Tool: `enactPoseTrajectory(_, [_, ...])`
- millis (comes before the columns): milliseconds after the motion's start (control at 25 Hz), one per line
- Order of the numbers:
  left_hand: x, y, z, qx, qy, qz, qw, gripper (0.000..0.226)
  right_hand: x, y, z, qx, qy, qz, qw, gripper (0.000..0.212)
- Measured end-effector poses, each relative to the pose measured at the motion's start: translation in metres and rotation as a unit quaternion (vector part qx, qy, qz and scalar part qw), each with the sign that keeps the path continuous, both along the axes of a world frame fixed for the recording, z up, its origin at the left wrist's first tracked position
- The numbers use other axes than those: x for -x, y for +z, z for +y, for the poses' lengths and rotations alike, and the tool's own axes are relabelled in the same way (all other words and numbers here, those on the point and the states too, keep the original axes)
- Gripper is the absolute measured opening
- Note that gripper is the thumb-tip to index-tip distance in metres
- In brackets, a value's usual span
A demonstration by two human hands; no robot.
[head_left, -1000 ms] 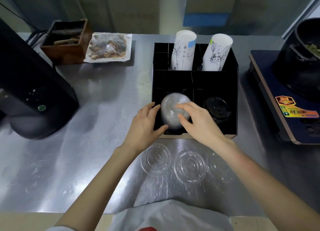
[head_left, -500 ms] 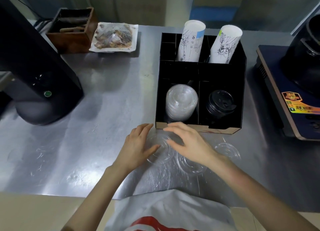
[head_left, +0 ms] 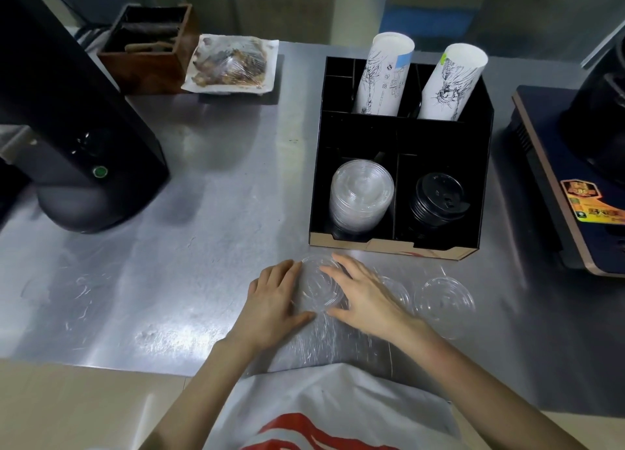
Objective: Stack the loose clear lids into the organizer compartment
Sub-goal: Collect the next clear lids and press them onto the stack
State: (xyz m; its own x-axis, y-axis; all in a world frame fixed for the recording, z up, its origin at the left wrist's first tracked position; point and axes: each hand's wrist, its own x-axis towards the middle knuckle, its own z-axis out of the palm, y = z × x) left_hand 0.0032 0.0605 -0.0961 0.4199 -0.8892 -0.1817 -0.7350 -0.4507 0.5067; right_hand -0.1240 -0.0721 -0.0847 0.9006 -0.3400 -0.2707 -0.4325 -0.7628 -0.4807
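A loose clear lid (head_left: 318,289) lies on the steel counter just in front of the black organizer (head_left: 487,165). My left hand (head_left: 274,301) cups its left rim and my right hand (head_left: 367,297) cups its right rim, with the fingers of both touching it. A second clear lid (head_left: 397,292) is partly hidden under my right hand. A third clear lid (head_left: 444,299) lies free further right. A tilted stack of clear lids (head_left: 362,192) fills the organizer's front-left compartment.
Black lids (head_left: 438,199) fill the front-right compartment, and two paper cup stacks (head_left: 385,74) stand in the back ones. A black machine (head_left: 77,138) stands at the left, with a wooden box (head_left: 148,44) and a wrapped food tray (head_left: 231,66) behind it. A cooker base (head_left: 568,179) sits at the right.
Both hands left the stack in the compartment and came back to the counter's near side. They now flank a loose lid there.
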Motion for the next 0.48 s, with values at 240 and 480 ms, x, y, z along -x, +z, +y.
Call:
enactPoseTrajectory(240, [-0.001, 0.003, -0.001, 0.008, 0.006, 0.008, 1.0, 0.08, 0.003, 0.001, -0.002, -0.016, -0.008, -0.033, 0.999, 0.069])
enactPoseTrajectory(480, [-0.005, 0.017, -0.002, 0.041, -0.006, 0.031, 0.999, 0.077, 0.011, 0.01, -0.013, -0.082, -0.031, -0.064, 0.994, 0.066])
